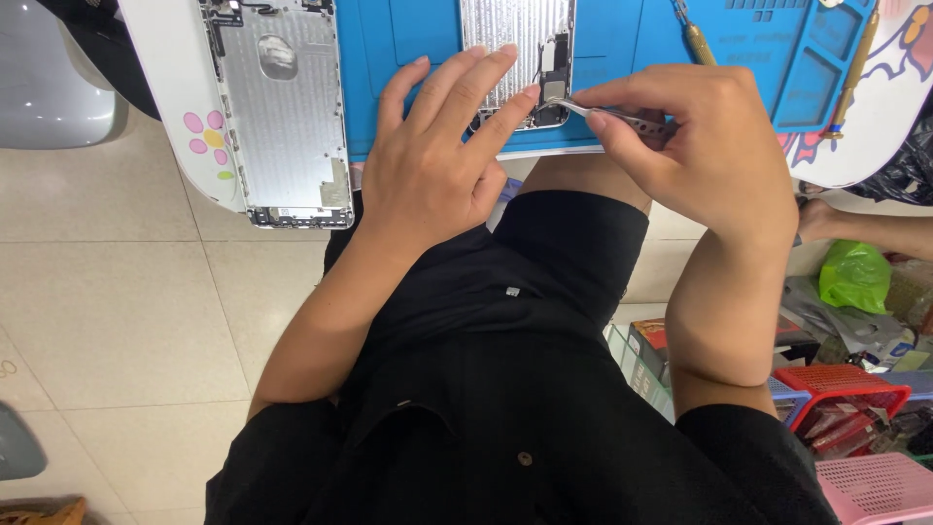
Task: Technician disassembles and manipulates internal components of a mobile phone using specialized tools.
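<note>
We look down past our black clothing onto the near edge of the bench (pixel 165 107), white with a small flower print.

Right hand (pixel 705 146): grip pinched together on a pair of metal tweezers (pixel 612 117), thumb and forefinger clamped on the shaft. The tweezer tips point away from that grip toward our left hand and meet the lower corner of an opened phone shell (pixel 515 58), silver, inner side up.

Left hand (pixel 437 160): fingers spread apart and laid flat, holding nothing. Its fingertips (pixel 505 53) press on the lower part of the same phone shell, just beside the tweezer tips.

The phone shell lies on a blue mat (pixel 408 87), directly beyond both grips. A second phone shell (pixel 282 107), larger and also open, lies well to the outer side of the left grip, partly off the mat on the white bench. Beyond the right grip a screwdriver (pixel 695 39) with a yellowish handle rests on the mat near its moulded trays.

Below the right forearm, on the floor: red and pink plastic baskets (pixel 846 389) and a green bag (pixel 855 272).
</note>
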